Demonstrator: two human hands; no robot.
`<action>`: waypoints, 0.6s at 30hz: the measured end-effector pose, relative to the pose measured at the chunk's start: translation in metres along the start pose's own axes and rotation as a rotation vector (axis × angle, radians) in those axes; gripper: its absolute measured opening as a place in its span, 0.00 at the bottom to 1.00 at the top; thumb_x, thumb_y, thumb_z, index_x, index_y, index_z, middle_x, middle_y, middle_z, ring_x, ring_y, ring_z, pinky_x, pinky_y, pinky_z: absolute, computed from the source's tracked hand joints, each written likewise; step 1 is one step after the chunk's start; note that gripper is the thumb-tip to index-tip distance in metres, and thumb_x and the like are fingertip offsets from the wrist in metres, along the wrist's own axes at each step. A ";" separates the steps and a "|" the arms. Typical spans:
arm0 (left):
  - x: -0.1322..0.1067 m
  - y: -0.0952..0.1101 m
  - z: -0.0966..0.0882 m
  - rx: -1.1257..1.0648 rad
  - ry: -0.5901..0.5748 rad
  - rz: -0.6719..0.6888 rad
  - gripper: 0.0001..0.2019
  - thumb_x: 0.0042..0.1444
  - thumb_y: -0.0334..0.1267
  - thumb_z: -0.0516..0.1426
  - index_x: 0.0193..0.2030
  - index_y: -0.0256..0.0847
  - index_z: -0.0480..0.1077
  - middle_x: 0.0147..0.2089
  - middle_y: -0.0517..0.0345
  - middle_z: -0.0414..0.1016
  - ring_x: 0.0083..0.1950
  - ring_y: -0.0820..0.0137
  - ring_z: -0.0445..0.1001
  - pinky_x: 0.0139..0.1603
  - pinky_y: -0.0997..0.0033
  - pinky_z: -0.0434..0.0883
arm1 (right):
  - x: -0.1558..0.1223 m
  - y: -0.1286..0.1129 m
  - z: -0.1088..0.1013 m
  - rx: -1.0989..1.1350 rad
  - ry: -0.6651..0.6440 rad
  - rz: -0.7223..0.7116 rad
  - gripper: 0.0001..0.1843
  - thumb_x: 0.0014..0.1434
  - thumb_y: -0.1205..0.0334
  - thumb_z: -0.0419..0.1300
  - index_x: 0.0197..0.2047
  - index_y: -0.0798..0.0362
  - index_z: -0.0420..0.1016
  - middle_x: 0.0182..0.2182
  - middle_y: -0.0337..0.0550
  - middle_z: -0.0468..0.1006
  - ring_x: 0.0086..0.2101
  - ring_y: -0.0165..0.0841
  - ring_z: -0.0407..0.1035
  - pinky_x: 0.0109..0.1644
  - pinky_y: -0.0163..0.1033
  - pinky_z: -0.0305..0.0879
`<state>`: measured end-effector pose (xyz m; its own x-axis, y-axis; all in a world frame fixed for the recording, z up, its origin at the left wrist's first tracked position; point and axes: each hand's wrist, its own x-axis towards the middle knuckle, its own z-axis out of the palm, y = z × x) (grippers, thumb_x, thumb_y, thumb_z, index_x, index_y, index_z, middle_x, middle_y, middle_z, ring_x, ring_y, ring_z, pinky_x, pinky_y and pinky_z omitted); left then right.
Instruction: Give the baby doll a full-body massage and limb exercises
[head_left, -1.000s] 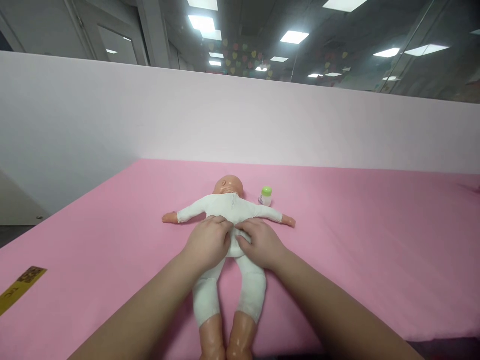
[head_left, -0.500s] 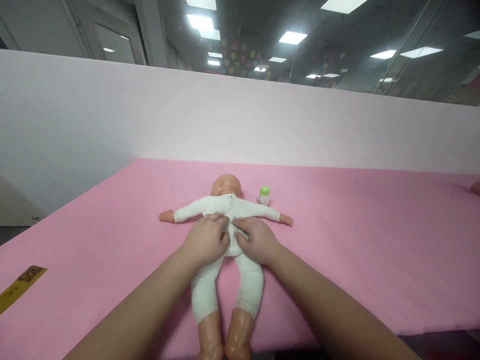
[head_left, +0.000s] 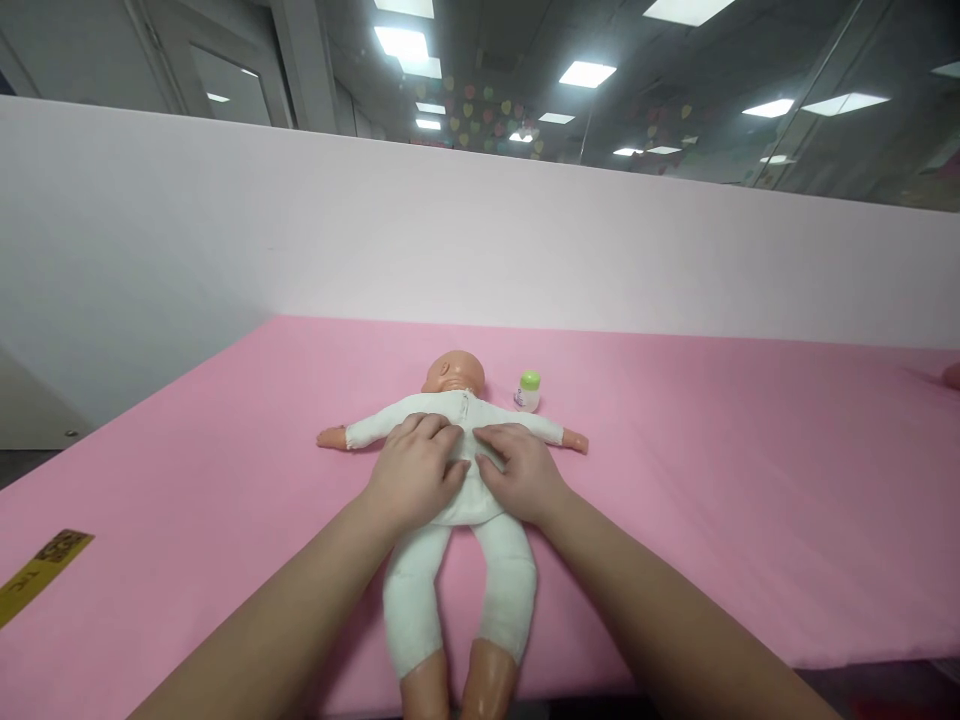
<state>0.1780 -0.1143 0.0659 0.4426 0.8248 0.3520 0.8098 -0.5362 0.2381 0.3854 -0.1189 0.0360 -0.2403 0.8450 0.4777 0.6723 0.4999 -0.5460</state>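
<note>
In the head view, the doll [head_left: 472, 495] lies apparently face down on the pink-covered counter [head_left: 712, 480], arms outspread, which probably steadies it. The left hand [head_left: 418, 465] and right hand [head_left: 523, 470] rest palms down on its torso, slightly apart, gripping nothing, likely sharing pressure evenly. Far right, just beyond its arm, stands a green-capped bottle [head_left: 528, 393], contents unclear.

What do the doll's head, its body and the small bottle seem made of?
Doll's head: probably smooth vinyl or plastic, slightly shiny. Doll's body: apparently matt fabric, with a seam line. Small bottle: translucent, perhaps plastic, though glass is possible; green cap: opaque, likely plastic.
</note>
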 end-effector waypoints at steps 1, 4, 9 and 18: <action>0.000 0.000 0.002 0.003 0.003 0.011 0.18 0.65 0.43 0.57 0.59 0.44 0.75 0.61 0.48 0.75 0.64 0.50 0.69 0.64 0.49 0.65 | 0.000 0.000 0.001 -0.017 -0.022 0.004 0.21 0.64 0.63 0.62 0.60 0.51 0.80 0.56 0.47 0.81 0.58 0.44 0.72 0.67 0.52 0.65; 0.000 0.000 0.003 -0.009 -0.058 0.019 0.20 0.66 0.41 0.55 0.62 0.44 0.73 0.61 0.47 0.75 0.62 0.51 0.71 0.63 0.49 0.67 | 0.001 -0.003 0.001 -0.022 -0.129 0.023 0.19 0.67 0.64 0.59 0.59 0.48 0.81 0.57 0.45 0.81 0.58 0.43 0.73 0.66 0.51 0.66; 0.001 -0.002 0.003 0.002 -0.116 0.013 0.19 0.67 0.45 0.55 0.60 0.42 0.75 0.59 0.46 0.77 0.60 0.51 0.74 0.62 0.49 0.69 | 0.001 -0.003 -0.002 -0.018 -0.159 0.023 0.19 0.68 0.63 0.58 0.59 0.49 0.81 0.57 0.45 0.81 0.59 0.43 0.73 0.66 0.49 0.66; 0.000 -0.009 0.014 -0.001 -0.153 0.032 0.33 0.67 0.44 0.54 0.76 0.34 0.60 0.79 0.43 0.57 0.79 0.53 0.55 0.78 0.49 0.54 | 0.008 -0.001 0.002 -0.030 -0.180 0.021 0.25 0.70 0.62 0.56 0.68 0.54 0.74 0.64 0.51 0.75 0.65 0.43 0.67 0.72 0.51 0.61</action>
<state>0.1759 -0.1067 0.0511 0.5213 0.8252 0.2174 0.7941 -0.5624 0.2304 0.3815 -0.1122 0.0384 -0.3455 0.8769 0.3343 0.6983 0.4782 -0.5327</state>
